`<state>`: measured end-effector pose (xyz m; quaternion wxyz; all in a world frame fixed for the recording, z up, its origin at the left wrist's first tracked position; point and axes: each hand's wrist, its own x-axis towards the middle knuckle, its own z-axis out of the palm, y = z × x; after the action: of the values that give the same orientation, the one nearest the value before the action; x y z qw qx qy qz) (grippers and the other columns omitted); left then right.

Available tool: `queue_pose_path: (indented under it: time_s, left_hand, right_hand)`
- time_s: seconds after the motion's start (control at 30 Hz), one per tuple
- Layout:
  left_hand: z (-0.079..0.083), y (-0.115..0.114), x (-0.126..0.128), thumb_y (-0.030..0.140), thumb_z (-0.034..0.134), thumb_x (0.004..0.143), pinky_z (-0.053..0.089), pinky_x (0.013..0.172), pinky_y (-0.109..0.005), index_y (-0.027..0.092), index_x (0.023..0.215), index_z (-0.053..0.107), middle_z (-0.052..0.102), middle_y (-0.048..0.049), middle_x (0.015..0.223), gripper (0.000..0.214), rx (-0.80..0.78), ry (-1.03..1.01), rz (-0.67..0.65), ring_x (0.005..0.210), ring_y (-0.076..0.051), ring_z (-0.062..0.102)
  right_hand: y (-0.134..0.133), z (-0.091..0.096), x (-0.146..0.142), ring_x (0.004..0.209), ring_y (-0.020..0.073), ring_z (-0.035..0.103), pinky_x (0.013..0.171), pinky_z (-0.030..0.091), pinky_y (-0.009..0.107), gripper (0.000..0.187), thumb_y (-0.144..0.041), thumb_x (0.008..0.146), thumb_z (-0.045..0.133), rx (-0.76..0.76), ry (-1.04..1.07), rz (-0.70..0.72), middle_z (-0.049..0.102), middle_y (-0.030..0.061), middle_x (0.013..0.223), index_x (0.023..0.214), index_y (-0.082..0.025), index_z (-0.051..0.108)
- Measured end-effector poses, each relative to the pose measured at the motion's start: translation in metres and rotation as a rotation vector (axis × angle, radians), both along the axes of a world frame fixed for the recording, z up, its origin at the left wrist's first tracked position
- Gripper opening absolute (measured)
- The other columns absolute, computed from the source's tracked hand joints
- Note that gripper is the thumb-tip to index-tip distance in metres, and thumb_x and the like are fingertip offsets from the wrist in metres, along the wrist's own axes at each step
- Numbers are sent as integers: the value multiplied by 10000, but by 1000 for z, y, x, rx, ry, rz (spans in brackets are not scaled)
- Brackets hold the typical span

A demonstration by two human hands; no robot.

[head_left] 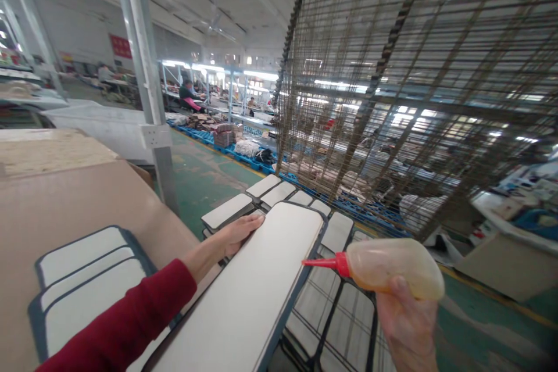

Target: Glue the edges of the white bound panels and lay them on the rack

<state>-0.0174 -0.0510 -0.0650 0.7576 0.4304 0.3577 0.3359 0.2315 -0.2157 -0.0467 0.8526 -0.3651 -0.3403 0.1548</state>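
Observation:
A long white panel with rounded corners and a dark blue edge [257, 279] slants across the middle of the view. My left hand [239, 235] grips its left edge near the far end, with the fingers partly hidden. My right hand [405, 314] is wrapped round a translucent squeeze bottle [392, 264] that holds some yellowish liquid. The bottle lies nearly level, and its red pointed nozzle [322, 263] meets the panel's right edge. Whether liquid is coming out cannot be made out.
Similar white panels [93, 256] lie stacked on the tan board surface [131, 197] at left. Several more panels [340, 232] stand beyond and below. A large wire rack [392, 70] rises at right. A metal post [143, 70] stands at left; people work in the distance.

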Motion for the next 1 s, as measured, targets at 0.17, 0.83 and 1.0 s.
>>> queue_pose_path:
  time_s: [0.17,0.83,1.0]
  left_hand:
    - [3,4,1,302,723,778,526,510,-240,165,771,585,697,-20,653,195,0,-2,7,520,-142,635]
    - [20,25,11,289,768,743,515,478,-245,126,817,616,689,-31,607,235,10,-30,10,476,-150,626]
    - [24,30,14,279,747,765,527,507,-269,99,882,649,713,-59,648,236,0,-17,18,489,-165,635]
  right_hand:
    - [-3,1,-6,855,225,683,651,591,290,478,-334,575,824,-14,2,32,716,33,809,1014,-225,668]
    - [-16,5,-24,1041,295,635,862,551,436,598,-376,620,805,-51,-8,88,712,83,957,1157,-207,604]
    - [-21,5,-25,1001,285,650,757,592,390,571,-375,638,802,-43,-41,64,711,93,978,1152,-215,610]
